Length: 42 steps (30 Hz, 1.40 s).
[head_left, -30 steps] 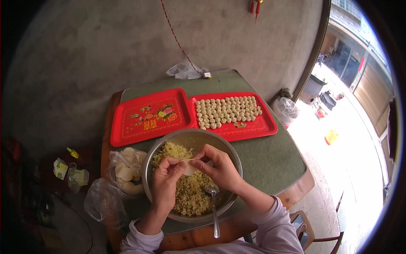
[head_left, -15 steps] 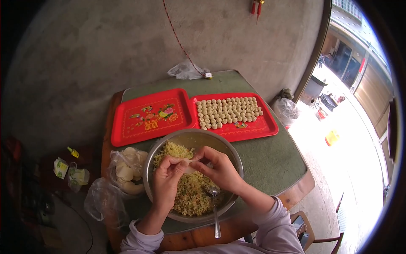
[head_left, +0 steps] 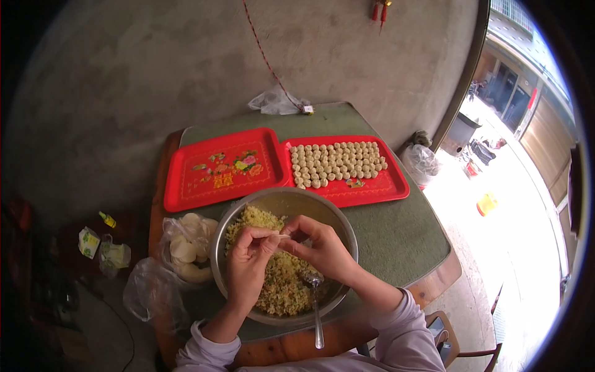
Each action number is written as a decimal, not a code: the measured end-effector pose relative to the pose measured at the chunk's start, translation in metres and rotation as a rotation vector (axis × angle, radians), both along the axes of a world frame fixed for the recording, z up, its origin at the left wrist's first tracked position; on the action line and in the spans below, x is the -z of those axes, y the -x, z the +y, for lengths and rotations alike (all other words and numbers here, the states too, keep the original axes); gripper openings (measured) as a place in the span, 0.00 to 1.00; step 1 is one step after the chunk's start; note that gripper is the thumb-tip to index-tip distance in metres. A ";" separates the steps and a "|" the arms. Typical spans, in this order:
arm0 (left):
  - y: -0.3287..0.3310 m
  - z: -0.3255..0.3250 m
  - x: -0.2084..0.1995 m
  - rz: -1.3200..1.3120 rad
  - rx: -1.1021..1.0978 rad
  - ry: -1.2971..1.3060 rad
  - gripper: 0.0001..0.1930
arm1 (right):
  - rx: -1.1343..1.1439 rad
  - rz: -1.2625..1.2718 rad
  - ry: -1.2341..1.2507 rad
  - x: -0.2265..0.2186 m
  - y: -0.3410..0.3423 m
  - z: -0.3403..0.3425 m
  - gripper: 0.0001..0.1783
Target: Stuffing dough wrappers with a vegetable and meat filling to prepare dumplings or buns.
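Above the steel mixing bowl (head_left: 345, 224), my left hand (head_left: 249, 266) and my right hand (head_left: 323, 249) meet at the fingertips. Both pinch a pale dumpling wrapper (head_left: 284, 236), of which only a thin edge shows; whether filling is inside is hidden. Yellowish chopped filling (head_left: 285, 290) lies in the bowl, partly covered by my hands. A metal spoon (head_left: 316, 304) rests in it, its handle over the near rim. To the left of the bowl, round wrappers (head_left: 183, 249) sit in a clear plastic bag.
Behind the bowl, a red tray (head_left: 387, 189) holds several rows of small round dumplings (head_left: 334, 162). Another red tray (head_left: 192, 167), flower-printed, overlaps its left edge. A crumpled plastic bag (head_left: 155, 297) hangs by the table's left edge. A chair (head_left: 455, 341) stands at the lower right.
My fingers have drawn closer together around the wrapper, and less of it shows beneath them. The trays, bowl and spoon stay put; the view has shifted very slightly.
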State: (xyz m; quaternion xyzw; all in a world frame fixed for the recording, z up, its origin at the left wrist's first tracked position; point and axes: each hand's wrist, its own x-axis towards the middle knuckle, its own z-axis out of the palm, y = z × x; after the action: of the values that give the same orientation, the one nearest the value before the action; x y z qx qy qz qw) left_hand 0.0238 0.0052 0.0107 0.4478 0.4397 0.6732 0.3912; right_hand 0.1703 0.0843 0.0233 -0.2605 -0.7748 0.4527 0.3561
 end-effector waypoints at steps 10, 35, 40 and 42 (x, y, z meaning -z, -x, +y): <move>0.005 0.003 0.004 -0.106 -0.012 0.038 0.05 | -0.024 0.020 0.036 0.000 0.000 0.002 0.08; 0.013 0.005 0.012 -0.188 0.108 0.141 0.08 | -0.106 0.194 0.317 0.021 0.002 0.010 0.08; 0.012 0.005 0.007 -0.184 0.050 0.116 0.09 | -0.166 0.234 0.394 0.021 0.001 0.013 0.07; 0.008 0.005 0.001 -0.208 0.024 0.133 0.10 | -0.150 0.196 0.376 0.023 0.000 0.014 0.07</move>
State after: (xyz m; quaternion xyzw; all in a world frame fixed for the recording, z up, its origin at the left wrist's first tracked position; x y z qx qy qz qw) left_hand 0.0154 0.0103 0.0101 0.3537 0.4349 0.6806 0.4718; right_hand 0.1706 0.0979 0.0003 -0.2186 -0.6555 0.6378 0.3403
